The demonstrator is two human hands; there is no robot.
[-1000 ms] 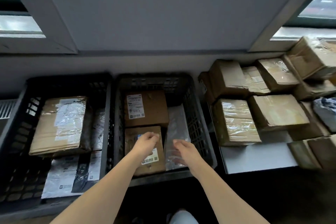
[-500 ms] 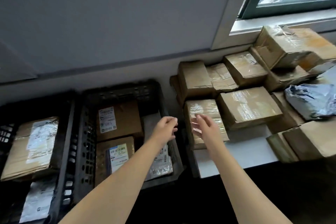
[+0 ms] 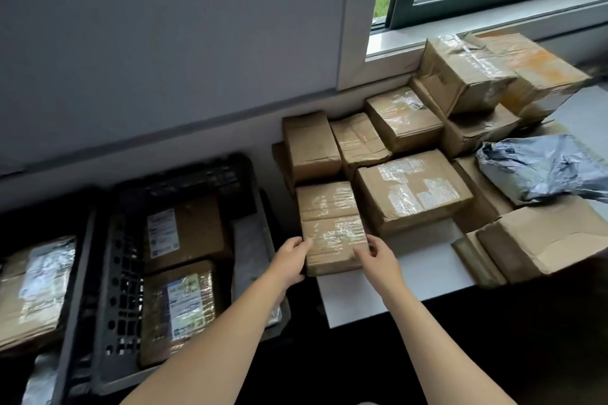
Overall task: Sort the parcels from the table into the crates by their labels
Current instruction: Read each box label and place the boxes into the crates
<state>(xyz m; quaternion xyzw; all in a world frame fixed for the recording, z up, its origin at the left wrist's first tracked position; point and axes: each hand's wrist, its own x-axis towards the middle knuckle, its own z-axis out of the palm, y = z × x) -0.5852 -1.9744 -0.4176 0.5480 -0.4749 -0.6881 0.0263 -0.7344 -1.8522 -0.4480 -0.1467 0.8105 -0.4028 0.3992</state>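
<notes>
So, pickup step: left hand (image 3: 291,260) and right hand (image 3: 378,258) pinch the near corners of the taped brown cardboard parcel (image 3: 330,223), at the white table's (image 3: 414,283) 9 o'clock edge (label not visible). Next it probably needs a lift and a flip.

I see a brown box (image 3: 329,260) with shiny clear tape (image 3: 339,232), a grey bag (image 3: 543,168), black lattice crates (image 3: 121,273), a white table (image 3: 394,289).

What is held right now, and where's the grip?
The front taped parcel: left hand grips its near-left side, right hand its near-right corner.
</notes>
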